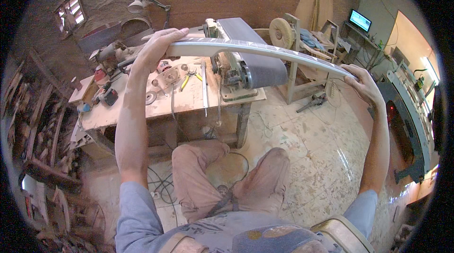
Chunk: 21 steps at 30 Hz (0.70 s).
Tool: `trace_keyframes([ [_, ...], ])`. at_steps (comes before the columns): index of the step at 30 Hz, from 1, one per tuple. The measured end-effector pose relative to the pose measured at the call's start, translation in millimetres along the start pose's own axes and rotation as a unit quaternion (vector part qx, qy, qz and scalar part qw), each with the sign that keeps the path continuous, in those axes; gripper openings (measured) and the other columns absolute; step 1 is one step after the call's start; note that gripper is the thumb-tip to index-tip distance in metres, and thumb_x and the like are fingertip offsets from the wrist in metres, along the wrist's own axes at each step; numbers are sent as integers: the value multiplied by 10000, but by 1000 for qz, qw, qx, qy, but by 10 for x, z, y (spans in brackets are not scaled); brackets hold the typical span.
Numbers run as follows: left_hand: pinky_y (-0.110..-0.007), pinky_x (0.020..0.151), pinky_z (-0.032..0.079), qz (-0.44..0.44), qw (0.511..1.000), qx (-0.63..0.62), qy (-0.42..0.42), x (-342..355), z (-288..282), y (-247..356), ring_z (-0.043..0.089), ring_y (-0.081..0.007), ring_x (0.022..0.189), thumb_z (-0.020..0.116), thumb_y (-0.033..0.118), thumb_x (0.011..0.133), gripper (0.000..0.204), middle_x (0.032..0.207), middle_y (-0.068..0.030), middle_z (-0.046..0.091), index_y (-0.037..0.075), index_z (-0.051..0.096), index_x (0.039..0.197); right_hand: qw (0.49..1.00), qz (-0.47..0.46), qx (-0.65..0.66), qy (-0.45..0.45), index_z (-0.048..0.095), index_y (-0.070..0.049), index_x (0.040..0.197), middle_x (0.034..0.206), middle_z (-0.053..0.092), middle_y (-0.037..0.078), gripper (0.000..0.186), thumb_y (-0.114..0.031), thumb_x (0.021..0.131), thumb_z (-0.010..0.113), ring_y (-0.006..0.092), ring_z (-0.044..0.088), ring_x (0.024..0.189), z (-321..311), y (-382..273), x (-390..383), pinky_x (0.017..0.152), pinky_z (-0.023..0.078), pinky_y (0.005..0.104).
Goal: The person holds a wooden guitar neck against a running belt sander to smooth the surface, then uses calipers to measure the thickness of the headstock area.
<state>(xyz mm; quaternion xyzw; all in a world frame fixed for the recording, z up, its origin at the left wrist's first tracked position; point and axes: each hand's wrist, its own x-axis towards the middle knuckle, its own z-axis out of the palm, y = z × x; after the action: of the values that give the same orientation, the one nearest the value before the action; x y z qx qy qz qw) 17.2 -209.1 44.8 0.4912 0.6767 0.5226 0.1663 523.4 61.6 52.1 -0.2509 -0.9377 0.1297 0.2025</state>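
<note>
I hold a long, narrow piece like a guitar neck across my view, with a pale edge and dark top with light markings. My left hand grips its left end, fingers wrapped round it. My right hand grips the right end. Behind and just below the piece is a belt sander with a wide grey belt, mounted on a wooden bench; whether they touch I cannot tell. Yellow-handled pliers, a metal ruler and several small tools lie on the bench.
A buffing wheel on a wooden stand is beyond the sander. A desk lamp stands behind the bench. At right are a screen and a long dark machine; at left, stacked timber. Cables lie on the floor.
</note>
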Motion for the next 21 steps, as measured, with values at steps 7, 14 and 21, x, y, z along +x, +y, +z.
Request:
trace_keyframes([
  [7, -320, 638, 527, -20, 988, 123, -93, -241, 165, 8, 679, -168, 861, 634, 555, 920, 609, 1002, -123, 726, 4, 729, 1163, 999, -29, 0, -19, 602, 8, 1325, 1194, 642, 145, 564, -390, 927, 638, 273, 596, 1132, 115, 363, 268, 1024, 441, 384],
  [14, -378, 835, 509, -44, 886, 433, -163, -3, 520, 232, 693, -298, 959, 370, 695, 983, 798, 973, -212, 726, 8, 775, 992, 997, -62, -37, 8, 554, -11, 1378, 1311, 597, 162, 529, -241, 911, 649, 296, 564, 1235, 262, 498, 494, 1095, 399, 388],
  [21, -456, 1019, 468, 159, 774, 593, -153, -66, 688, 189, 619, -378, 1164, 424, 176, 1045, 395, 1237, -219, 655, 43, 489, 1411, 978, -80, -159, 111, 474, -52, 1356, 1342, 553, 180, 490, -31, 888, 620, 376, 505, 1293, 557, 587, 628, 1085, 420, 436],
])
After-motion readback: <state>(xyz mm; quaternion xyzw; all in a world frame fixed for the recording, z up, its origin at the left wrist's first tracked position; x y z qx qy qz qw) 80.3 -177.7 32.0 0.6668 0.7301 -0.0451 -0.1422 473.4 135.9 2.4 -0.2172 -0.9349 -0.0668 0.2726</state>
